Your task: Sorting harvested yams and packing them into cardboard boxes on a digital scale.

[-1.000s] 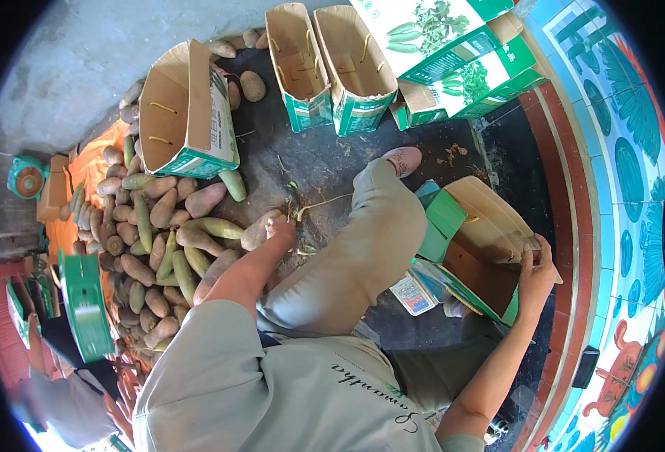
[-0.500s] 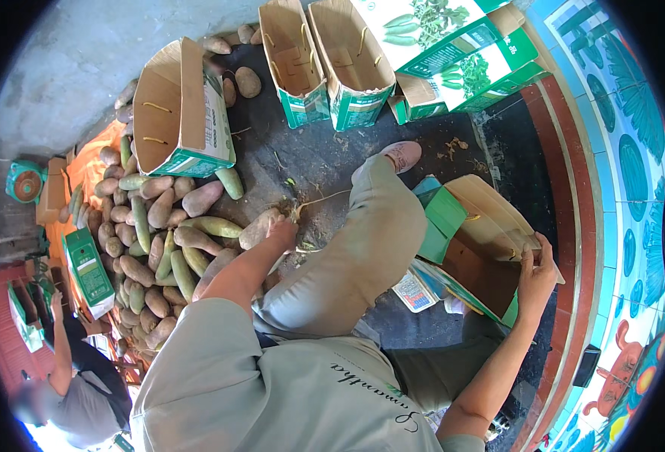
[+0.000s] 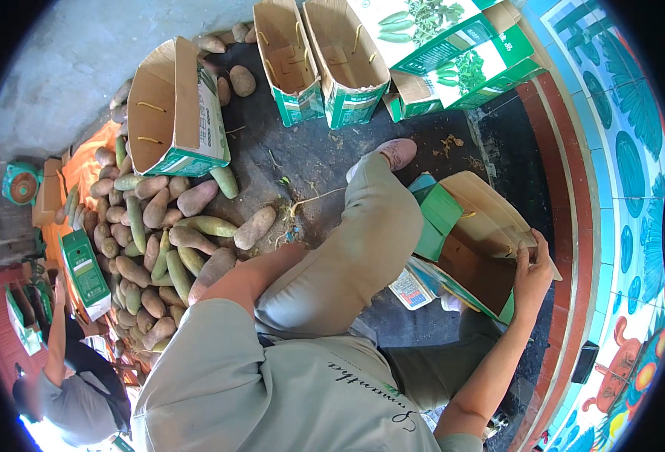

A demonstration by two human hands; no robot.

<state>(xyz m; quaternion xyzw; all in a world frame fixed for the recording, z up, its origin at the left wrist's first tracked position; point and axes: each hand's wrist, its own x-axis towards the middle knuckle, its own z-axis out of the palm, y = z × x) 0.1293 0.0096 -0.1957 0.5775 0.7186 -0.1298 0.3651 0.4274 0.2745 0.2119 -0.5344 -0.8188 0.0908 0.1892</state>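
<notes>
Packing cartons and root vegetables on a dark floor covering. The right hand (image 3: pixel 532 275) is closed, fingers and thumb pinching the end flap (image 3: pixel 491 207) of an open green carton (image 3: pixel 468 264) at the person's right, its brown interior and yellow cord handle exposed. The left hand (image 3: pixel 296 249) is largely hidden behind the raised knee; its opening and any hold cannot be told. Nearby lies a brown tuber (image 3: pixel 256 228), at the edge of a mixed pile (image 3: pixel 152 271). Above, two open-topped cartons (image 3: pixel 345 68) stand side by side, corded handles inside.
</notes>
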